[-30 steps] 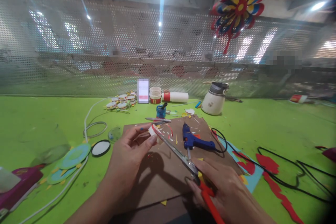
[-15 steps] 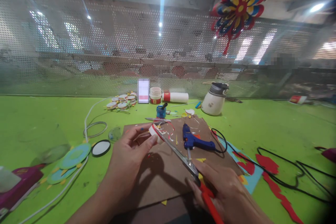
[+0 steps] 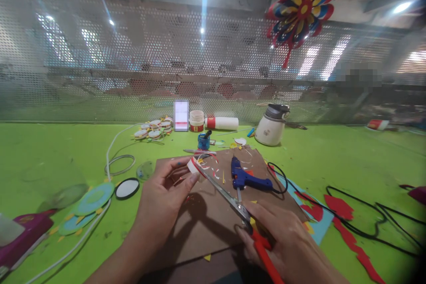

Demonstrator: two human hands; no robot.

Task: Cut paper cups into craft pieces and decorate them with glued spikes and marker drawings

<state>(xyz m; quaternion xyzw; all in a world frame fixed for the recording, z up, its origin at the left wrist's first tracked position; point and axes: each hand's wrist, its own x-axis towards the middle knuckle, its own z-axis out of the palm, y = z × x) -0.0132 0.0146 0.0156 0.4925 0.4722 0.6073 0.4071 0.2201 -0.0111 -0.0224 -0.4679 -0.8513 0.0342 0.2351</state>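
My left hand pinches a small round white piece with a red edge between thumb and fingers. Scissors with red handles are held in my right hand. Their blades point up and left, the tips at the red edge of the piece. A thin pale strip curls away from that edge. Below both hands lies a brown board scattered with paper scraps. On it rests a blue glue gun, just beyond my right hand.
A jar of blue paint, a white kettle-like jug and a phone stand at the back. White discs are piled left of the phone. Black cable and red paper lie right; a white cord runs left.
Both hands keep nearly the same pose. The scissor blades stay at the red edge, and the view has shifted very slightly.
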